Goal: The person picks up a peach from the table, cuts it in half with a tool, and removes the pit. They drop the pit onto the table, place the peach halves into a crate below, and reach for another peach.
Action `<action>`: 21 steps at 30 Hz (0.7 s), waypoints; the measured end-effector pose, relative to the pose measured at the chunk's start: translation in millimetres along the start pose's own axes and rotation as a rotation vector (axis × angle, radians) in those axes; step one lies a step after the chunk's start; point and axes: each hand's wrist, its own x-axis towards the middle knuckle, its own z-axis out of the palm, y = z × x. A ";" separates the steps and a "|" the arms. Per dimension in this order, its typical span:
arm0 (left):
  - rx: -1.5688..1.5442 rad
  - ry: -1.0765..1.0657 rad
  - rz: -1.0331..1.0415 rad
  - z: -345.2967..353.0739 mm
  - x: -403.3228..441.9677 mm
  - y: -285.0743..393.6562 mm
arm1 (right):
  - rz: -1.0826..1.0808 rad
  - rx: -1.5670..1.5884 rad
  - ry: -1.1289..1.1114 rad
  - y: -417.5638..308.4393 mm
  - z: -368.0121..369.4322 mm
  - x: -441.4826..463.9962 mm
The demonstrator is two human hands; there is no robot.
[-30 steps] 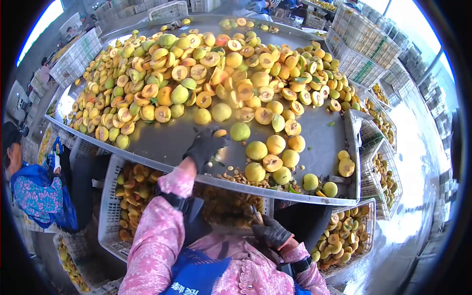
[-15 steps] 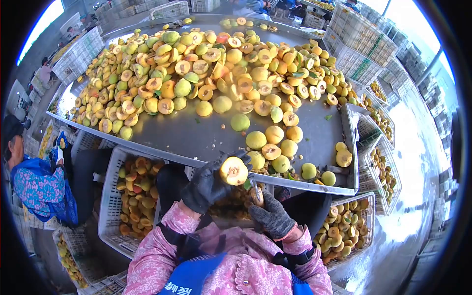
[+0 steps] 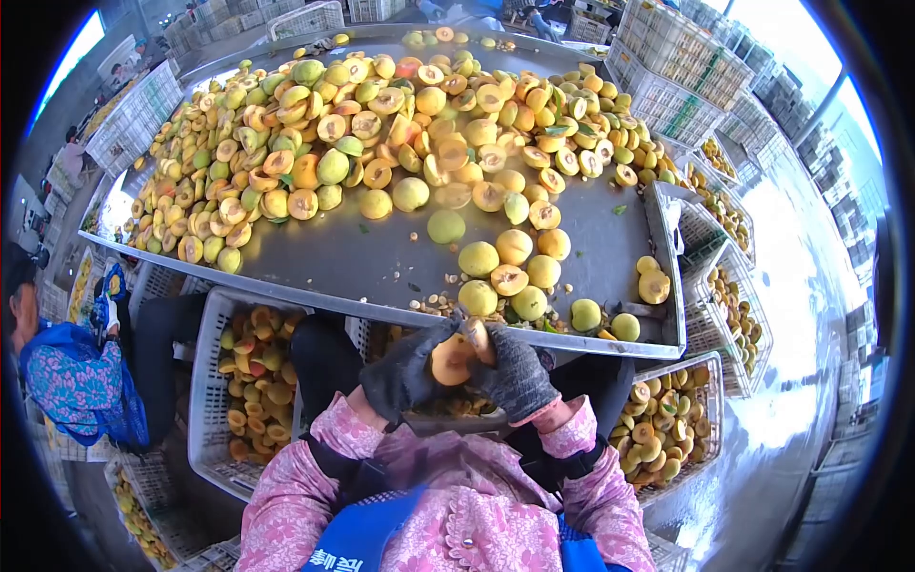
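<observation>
Near: pink floral cuffs, cloth, creased. Left hand point(image 3: 400, 374), in a dark glove, is closed round a fruit half point(image 3: 450, 363), cut face up, held above the lap just short of the table edge. Right hand point(image 3: 519, 377), in a grey knit glove, is clasped on a tan, rounded tool point(image 3: 479, 339), probably by its handle, close against the half. Blade not visible; cannot tell whether it touches flesh.

Risks (judged): juice-wet flesh may turn in the smooth-looking left glove; a slip would send the tool toward the left fingers, which lie close by. Squeezing hard could bruise or split the half.

Beside the knees: left crate point(image 3: 212, 381) and right crate point(image 3: 721, 410), slotted pale plastic, holding fruit.

Beyond: table point(image 3: 334, 253), dull grey sheet metal with a raised rim. Pale flattish bits point(image 3: 434, 305) lie along its near edge; a round fruit point(image 3: 477, 297) sits there too and might roll if a knuckle knocks it.

Farther: pile point(image 3: 381, 124), yellow-green skins, matt orange cut faces with brownish hollows. Back right: stacked crates point(image 3: 681, 48), latticed walls.
</observation>
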 end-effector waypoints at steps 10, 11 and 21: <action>-1.906 0.183 -0.494 20.3 5.1 -14.8 | 0.398 0.438 -0.134 -5.3 9.3 -47.3; -1.758 0.215 -0.502 25.2 3.8 -21.3 | 0.330 0.330 -0.140 0.4 13.0 -49.1; -1.524 0.391 -0.429 40.4 -1.7 -5.9 | 0.149 0.097 -0.148 -10.2 22.6 -46.4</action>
